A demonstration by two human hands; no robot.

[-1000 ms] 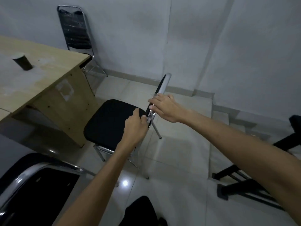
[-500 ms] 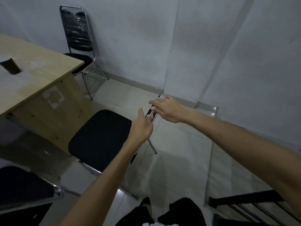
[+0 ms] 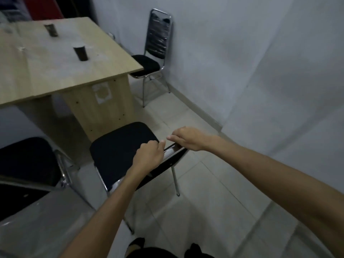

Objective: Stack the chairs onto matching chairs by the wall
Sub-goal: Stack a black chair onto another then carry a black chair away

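Your left hand (image 3: 149, 157) and right hand (image 3: 188, 137) are both closed over the backrest top of the near chair (image 3: 122, 148), ready to lift it toward the matching chair (image 3: 154, 53) against the wall (image 3: 223, 53).

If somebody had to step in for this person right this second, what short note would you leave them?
Left hand: grip closed on the top rail of the held chair.
Right hand: grip closed on the same rail.
Matching chair by the wall: stands alone past the table, nothing stacked on it.
Another chair waits at the left.
Done: nothing stacked in view.
Left: carry the held chair over and stack it.
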